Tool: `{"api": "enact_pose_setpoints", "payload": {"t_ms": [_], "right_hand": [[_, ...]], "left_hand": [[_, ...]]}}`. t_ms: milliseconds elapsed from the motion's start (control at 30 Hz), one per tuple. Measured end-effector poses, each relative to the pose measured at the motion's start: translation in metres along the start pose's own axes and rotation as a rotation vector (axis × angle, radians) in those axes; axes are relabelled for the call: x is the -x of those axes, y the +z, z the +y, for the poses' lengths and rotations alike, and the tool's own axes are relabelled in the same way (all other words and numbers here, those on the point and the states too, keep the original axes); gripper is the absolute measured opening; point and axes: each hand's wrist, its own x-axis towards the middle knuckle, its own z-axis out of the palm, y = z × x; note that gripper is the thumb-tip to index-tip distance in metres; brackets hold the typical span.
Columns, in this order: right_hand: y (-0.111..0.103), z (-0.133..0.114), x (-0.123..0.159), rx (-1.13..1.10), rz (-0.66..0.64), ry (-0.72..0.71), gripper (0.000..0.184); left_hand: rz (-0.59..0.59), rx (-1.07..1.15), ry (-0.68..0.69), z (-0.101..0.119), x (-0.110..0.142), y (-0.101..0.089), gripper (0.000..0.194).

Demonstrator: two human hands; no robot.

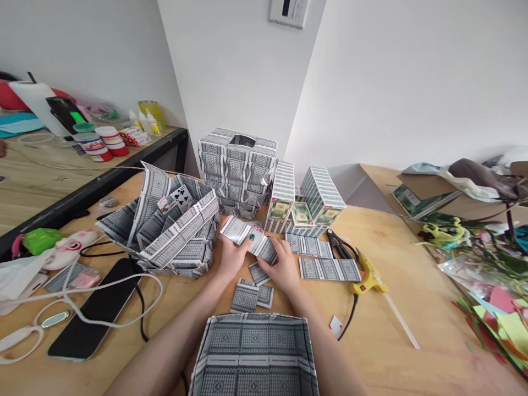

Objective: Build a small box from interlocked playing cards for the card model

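Between my two hands is a strip of playing cards (252, 237), grey patterned backs up. My left hand (235, 253) grips its left end, thumb on top. My right hand (284, 264) has its fingers closed on the right end. Loose playing cards (244, 300) lie on the table below the strip. Right of my right hand, two joined card strips (329, 269) lie flat beside a yellow glue gun (369, 280) with a clear glue stick. Nearest me stands an open box made of cards (253, 360), between my forearms.
A card-covered basket (179, 264) with cards in it stands at left, before a tall card-built box (237, 165). Stacked card packs (282, 192) stand behind my hands. Black-handled pliers (338, 242) lie near the glue gun. A phone (97, 311) and white cable (119, 324) lie at left.
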Motion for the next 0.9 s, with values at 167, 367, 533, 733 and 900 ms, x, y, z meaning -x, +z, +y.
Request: {"api": "enact_pose_setpoints", "payload": {"t_ms": [167,367,533,733,900], "right_hand": [[-0.008,-0.002,-0.004,-0.071,0.125,0.045,0.049],[-0.020,-0.006,-0.008,-0.075,0.128,0.040,0.045],[-0.054,-0.019,-0.020,0.100,0.148,0.078,0.052],[-0.128,0.021,0.005,0.448,0.180,0.582,0.029],[-0.146,0.045,0.033,0.753,-0.077,0.846,0.060]], "left_hand": [[-0.002,0.113,-0.087,0.001,-0.006,-0.007,0.049],[0.099,0.105,-0.220,-0.001,-0.009,-0.009,0.038],[0.095,0.149,-0.220,-0.003,-0.013,-0.012,0.056],[0.039,0.156,-0.268,0.004,-0.015,-0.010,0.049],[-0.045,0.118,-0.300,0.005,-0.010,-0.005,0.043]]}}
